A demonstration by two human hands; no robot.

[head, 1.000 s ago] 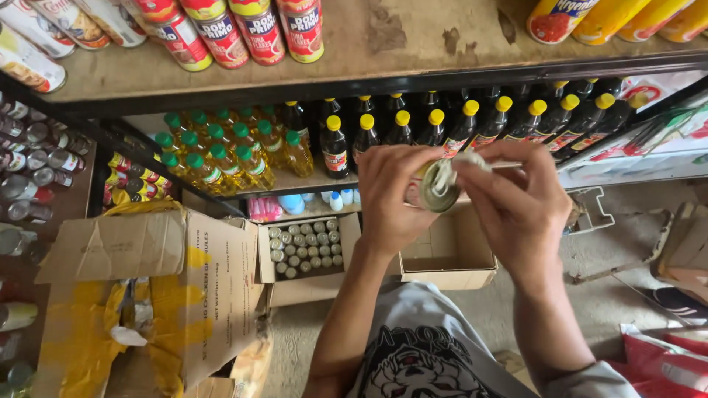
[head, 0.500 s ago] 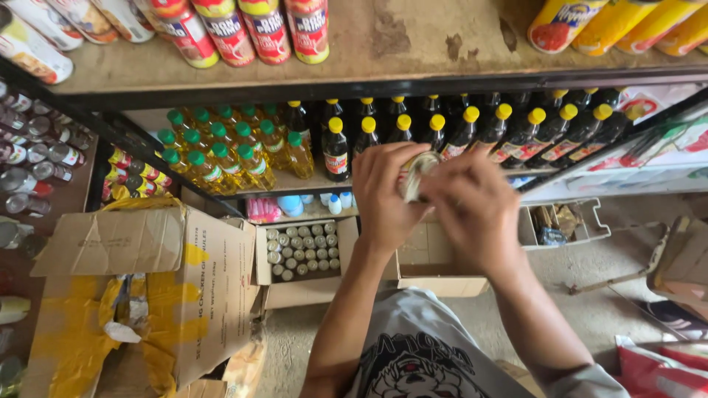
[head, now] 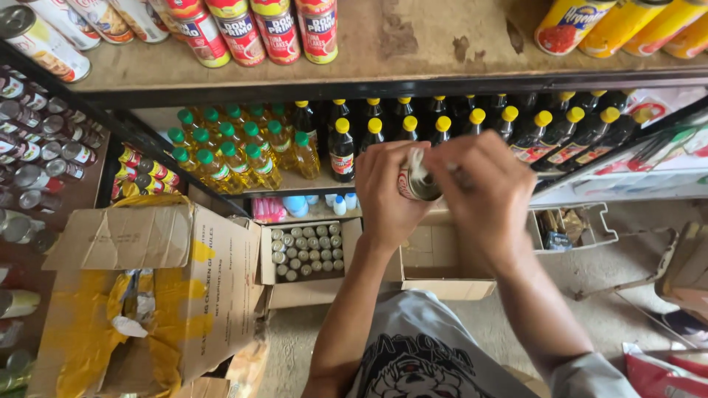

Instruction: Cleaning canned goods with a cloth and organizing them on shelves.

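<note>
The left hand (head: pixel 391 191) gripped a small tin can (head: pixel 420 184) held up before the shelf (head: pixel 383 81), fingers wrapped round it. The right hand (head: pixel 483 195) pinched something at its top, fingers closed.

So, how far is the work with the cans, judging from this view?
Done: several cans already lie on the top shelf. In hand: the left hand holds one small can, while the right hand works a pale cloth over its top. Left: an open carton on the floor is packed with many more small cans.
</note>
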